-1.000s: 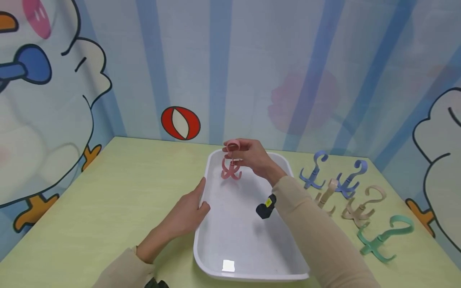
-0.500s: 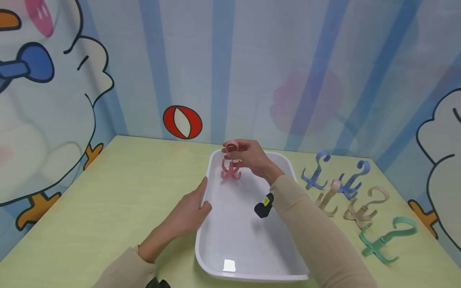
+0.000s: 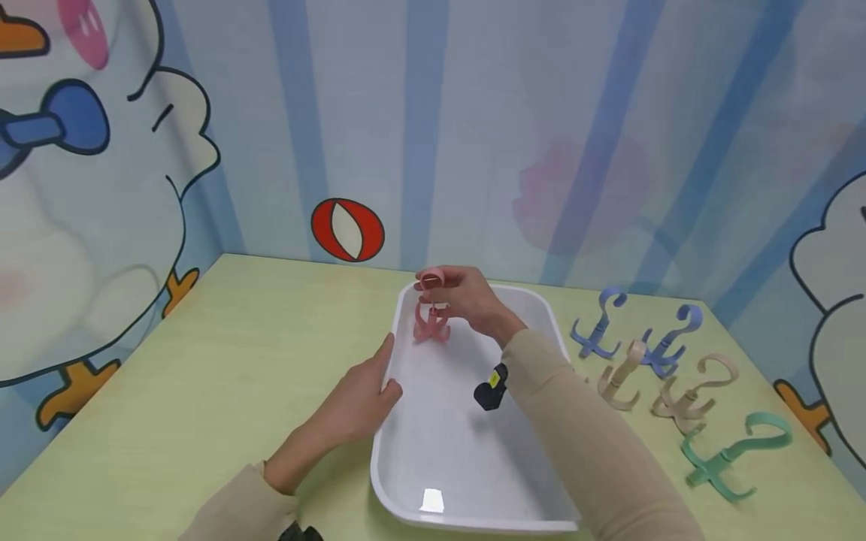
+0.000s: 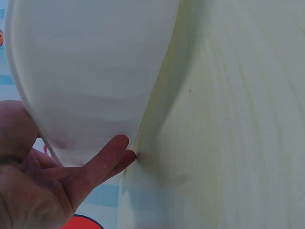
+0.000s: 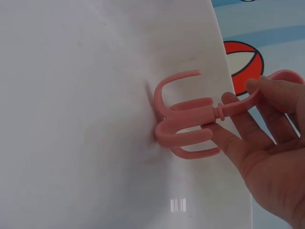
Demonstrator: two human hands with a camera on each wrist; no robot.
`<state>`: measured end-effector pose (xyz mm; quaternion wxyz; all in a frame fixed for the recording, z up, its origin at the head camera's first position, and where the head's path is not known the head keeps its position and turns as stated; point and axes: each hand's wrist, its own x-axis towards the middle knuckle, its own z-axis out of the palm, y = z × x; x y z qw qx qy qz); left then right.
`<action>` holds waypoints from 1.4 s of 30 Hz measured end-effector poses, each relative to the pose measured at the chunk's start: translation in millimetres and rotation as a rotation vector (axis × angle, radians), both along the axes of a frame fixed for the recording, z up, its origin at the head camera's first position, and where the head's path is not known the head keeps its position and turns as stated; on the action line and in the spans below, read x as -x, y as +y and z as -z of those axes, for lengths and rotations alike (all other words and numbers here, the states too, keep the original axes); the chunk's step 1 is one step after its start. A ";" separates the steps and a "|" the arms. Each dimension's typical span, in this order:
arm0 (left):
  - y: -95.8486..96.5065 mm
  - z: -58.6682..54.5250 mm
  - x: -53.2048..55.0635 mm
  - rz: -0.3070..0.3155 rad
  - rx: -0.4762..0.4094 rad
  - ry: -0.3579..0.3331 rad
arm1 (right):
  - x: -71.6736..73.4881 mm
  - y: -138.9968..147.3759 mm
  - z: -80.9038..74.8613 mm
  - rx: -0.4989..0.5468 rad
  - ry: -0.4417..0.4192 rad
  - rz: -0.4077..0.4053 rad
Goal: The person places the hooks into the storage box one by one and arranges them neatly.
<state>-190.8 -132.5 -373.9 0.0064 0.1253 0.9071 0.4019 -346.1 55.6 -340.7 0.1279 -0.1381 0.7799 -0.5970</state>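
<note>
So, yellow patch (image 3: 495,378) on black wrist unit (image 3: 485,397) too small to read; right hand (image 3: 470,295), grip closed, pinches stem of pink four-pronged plastic hook (image 3: 431,327), upright inside white rounded-rectangular plastic tray (image 3: 440,436), far-left corner; left hand (image 3: 355,402) grips left rim; tray floor stretches to near edge.

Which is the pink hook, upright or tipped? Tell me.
Upright: the head view shows the pink hook with prongs lowest and curled top above, held by the right hand.
</note>
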 end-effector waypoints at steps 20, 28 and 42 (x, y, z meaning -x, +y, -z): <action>11.0 -1.7 -5.9 0.023 0.018 -0.007 | -5.1 6.4 4.7 -0.028 0.017 0.062; 9.7 -0.4 -7.2 0.030 0.012 0.009 | -7.3 18.0 -5.8 -0.072 0.026 0.025; 0.4 -4.0 -3.5 0.018 0.025 0.027 | -18.5 39.4 -38.4 -0.045 0.097 0.017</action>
